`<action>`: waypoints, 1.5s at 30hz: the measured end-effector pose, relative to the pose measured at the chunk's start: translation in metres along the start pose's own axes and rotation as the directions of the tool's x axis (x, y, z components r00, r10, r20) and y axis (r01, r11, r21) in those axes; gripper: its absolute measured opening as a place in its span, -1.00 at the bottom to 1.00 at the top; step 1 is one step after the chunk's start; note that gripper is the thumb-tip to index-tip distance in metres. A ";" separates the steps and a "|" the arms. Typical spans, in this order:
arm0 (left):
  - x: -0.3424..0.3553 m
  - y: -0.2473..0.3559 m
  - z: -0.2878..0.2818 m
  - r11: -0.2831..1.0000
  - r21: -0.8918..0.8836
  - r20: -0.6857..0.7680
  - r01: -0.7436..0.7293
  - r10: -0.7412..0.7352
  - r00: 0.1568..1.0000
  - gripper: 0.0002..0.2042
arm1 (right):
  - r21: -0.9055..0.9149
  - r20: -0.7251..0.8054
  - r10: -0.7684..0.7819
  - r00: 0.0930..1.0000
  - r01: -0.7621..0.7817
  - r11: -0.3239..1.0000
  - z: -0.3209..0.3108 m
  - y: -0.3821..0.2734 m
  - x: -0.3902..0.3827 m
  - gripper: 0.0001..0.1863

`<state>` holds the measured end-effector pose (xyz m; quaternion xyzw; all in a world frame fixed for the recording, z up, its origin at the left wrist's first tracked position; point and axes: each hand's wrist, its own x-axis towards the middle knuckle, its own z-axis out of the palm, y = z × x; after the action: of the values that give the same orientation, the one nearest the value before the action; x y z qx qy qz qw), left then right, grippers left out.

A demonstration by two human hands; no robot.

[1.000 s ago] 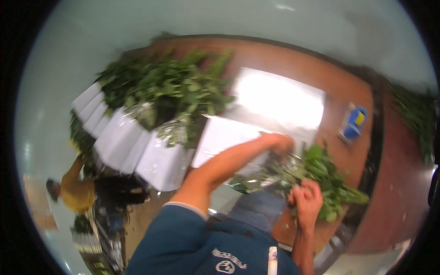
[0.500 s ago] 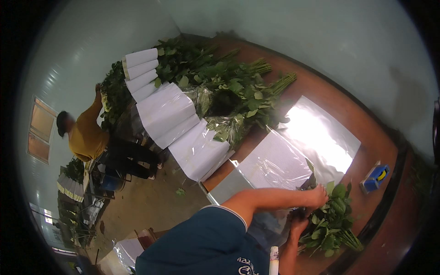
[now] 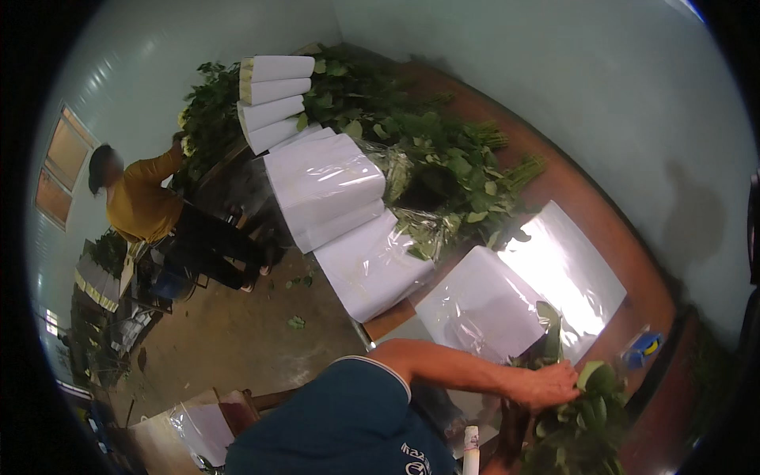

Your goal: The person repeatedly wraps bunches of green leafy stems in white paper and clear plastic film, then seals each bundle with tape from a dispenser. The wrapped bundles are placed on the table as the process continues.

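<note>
My left hand (image 3: 552, 385), fingers curled, is closed on a bunch of leafy green stems (image 3: 582, 423) at the lower right. Below it, in shadow, my right hand (image 3: 513, 427) is against the near side of the bunch; its fingers are too dark and blurred to make out. One large leaf (image 3: 549, 326) sticks up beyond my left wrist. Just past my left forearm lies a clear-wrapped white sheet (image 3: 483, 301), partly over a shiny silvery sheet (image 3: 566, 269) on the brown table (image 3: 633, 237).
A blue tape dispenser (image 3: 640, 348) stands right of the bunch. White-wrapped bunches (image 3: 372, 257) with leafy stems line the table's far left side. A co-worker in a mustard top (image 3: 150, 202) stands at the left, reaching toward greenery. A white-topped post (image 3: 472, 447) rises near my chest.
The view has shifted. My hands and the bunch sit lower in the picture, and the clear-wrapped white sheet looks plainer and less patterned. The co-worker's arm is lower.
</note>
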<state>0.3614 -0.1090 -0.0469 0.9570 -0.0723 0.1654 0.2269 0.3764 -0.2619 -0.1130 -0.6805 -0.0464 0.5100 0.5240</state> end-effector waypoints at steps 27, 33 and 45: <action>-0.271 -0.059 -0.444 0.757 -0.128 -0.602 0.641 -0.573 0.556 -0.52 | 0.196 0.306 -0.438 0.846 0.394 0.898 0.234 -0.168 0.012 -0.62; -0.426 -0.104 -0.442 0.546 -0.017 -0.648 0.838 -0.644 0.407 -0.53 | 0.183 0.356 -0.300 0.885 0.249 0.951 0.362 -0.137 0.092 -0.60; -0.487 -0.166 -0.440 0.542 -0.041 -0.703 0.840 -0.613 0.361 -0.62 | 0.095 0.161 -0.313 0.936 0.301 0.949 0.390 -0.111 0.133 -0.57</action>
<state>-0.1838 0.2709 0.0857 0.7868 0.4766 0.3720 0.1242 0.2018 0.1267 -0.0875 -0.5993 -0.1801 0.4808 0.6142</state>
